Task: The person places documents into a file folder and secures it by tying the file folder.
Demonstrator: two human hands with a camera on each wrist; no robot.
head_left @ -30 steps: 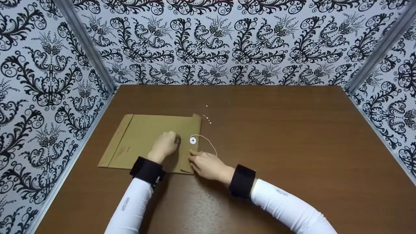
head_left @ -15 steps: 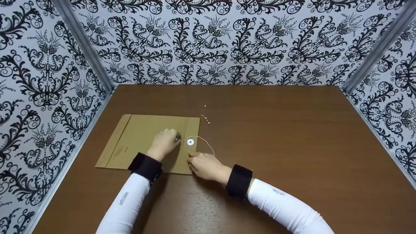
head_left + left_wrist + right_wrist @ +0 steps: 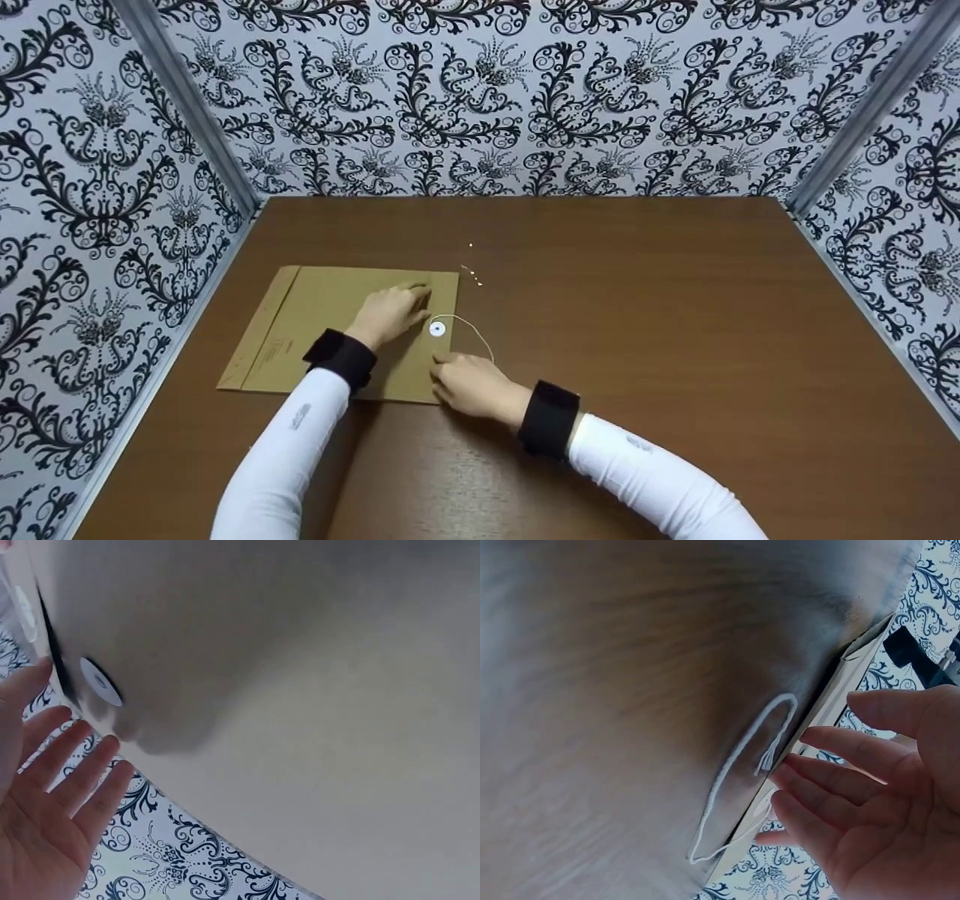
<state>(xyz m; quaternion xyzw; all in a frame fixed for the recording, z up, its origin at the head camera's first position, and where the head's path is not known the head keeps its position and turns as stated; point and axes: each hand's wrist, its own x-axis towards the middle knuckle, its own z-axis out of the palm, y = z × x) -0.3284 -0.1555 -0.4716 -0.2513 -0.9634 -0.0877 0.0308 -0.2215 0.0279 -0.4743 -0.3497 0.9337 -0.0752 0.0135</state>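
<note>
A brown string-tie envelope [image 3: 330, 300] lies flat, its flap at the right end folded over. A white paper disc [image 3: 437, 328] sits on the flap, and a thin string [image 3: 480, 335] curves from it onto the table. My left hand [image 3: 388, 313] is over the envelope, its fingers extended to the flap just beyond the disc. The left wrist view has a second disc [image 3: 101, 682] on the body, beside the dark gap under the flap. With fairly straight fingers, my right hand [image 3: 472, 386] touches the flap's near right edge. The string's frayed end [image 3: 766, 760] lies near those fingertips.
The brown wooden table [image 3: 637, 315] extends to the right. Small white specks [image 3: 478, 282] show on it past the envelope's far right corner. Patterned walls [image 3: 480, 97] enclose the back and sides.
The flap's raised far corner has come down flat. My left hand has gone from curled fingers to extended ones and moved slightly away from me. My right hand stays at the edge.
</note>
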